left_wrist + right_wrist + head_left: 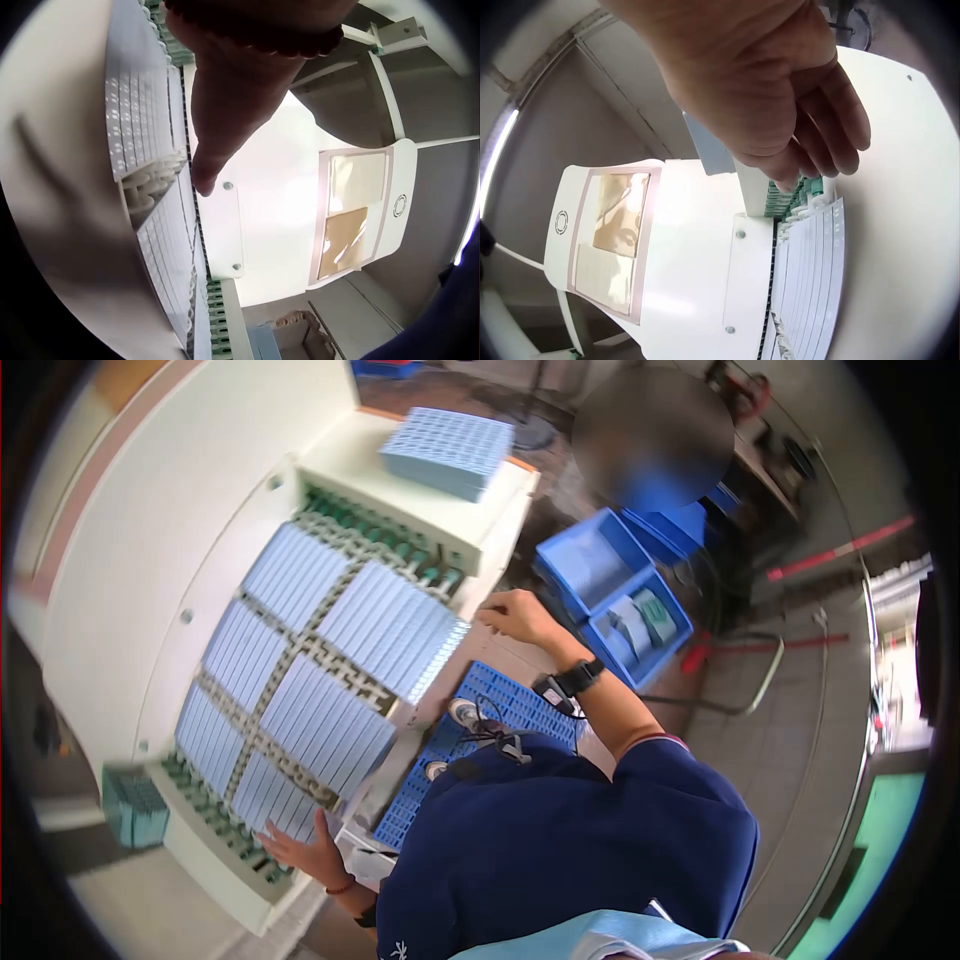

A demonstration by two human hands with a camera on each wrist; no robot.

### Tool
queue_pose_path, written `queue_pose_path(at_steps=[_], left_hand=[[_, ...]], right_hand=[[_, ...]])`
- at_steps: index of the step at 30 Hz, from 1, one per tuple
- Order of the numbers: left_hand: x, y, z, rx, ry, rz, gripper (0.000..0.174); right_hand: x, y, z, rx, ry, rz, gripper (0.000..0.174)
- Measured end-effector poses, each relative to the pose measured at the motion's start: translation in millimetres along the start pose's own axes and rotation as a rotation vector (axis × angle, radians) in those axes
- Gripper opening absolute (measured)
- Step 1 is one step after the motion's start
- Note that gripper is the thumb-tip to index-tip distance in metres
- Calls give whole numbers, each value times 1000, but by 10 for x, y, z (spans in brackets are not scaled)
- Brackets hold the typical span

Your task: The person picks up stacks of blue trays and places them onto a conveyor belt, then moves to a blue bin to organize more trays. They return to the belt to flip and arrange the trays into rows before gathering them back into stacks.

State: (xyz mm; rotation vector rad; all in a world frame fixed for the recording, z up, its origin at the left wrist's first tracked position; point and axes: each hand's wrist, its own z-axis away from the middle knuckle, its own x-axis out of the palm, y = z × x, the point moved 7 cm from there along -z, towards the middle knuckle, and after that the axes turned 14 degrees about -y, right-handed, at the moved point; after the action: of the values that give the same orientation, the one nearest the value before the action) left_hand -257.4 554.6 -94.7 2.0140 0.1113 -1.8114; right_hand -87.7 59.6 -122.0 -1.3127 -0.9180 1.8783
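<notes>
Rows of thin pale blue strips (385, 625) stand packed in blocks between chain-like dividers (290, 650) on a white machine (110, 590). My left hand (312, 852) is beside the lowest block, fingers spread and holding nothing; its extended finger overlaps the machine in the left wrist view. Past the upper right end of the strips is my right hand (520, 618), its fingers loosely bent with nothing between them. In the right wrist view, those fingers (832, 139) hang over the end of the strips (810, 277), close to green fittings (814, 187).
A stack of pale blue perforated blocks (448, 445) sits on the machine's upper ledge. Blue bins (600, 550) stand at the right, one holding wrapped packs. A blue slatted crate (515, 695) is by my body. A green container (135, 805) sits at the lower left.
</notes>
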Motion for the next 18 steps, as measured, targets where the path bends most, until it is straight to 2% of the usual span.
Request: queue_pose_path(at_steps=[3,6,9,11,12,13,15,18], left_hand=[[-176,491,-125,90,-2,8,82],[-225,998,-233,299,4,131,71],[-202,1435,-378,425,-25,202,67],[-117,1783,-429,503,-87,223,62],[-127,1899,-417,569,-134,253,57],[-114,1959,-422,566,-147,241,57],[-23,2148,-429,662,-218,259,53],[125,2290,-448,737,-308,278,54]], right_hand=[[-45,197,99,24,-37,-69,24],[22,669,133,145,-172,-5,29],[-56,1075,250,141,-175,9,29],[-149,1453,335,246,-173,97,28],[-192,1635,411,247,-95,155,26],[-245,1880,548,342,-80,60,27],[-439,2080,822,343,53,74,27],[-492,2491,1404,521,182,-154,23]])
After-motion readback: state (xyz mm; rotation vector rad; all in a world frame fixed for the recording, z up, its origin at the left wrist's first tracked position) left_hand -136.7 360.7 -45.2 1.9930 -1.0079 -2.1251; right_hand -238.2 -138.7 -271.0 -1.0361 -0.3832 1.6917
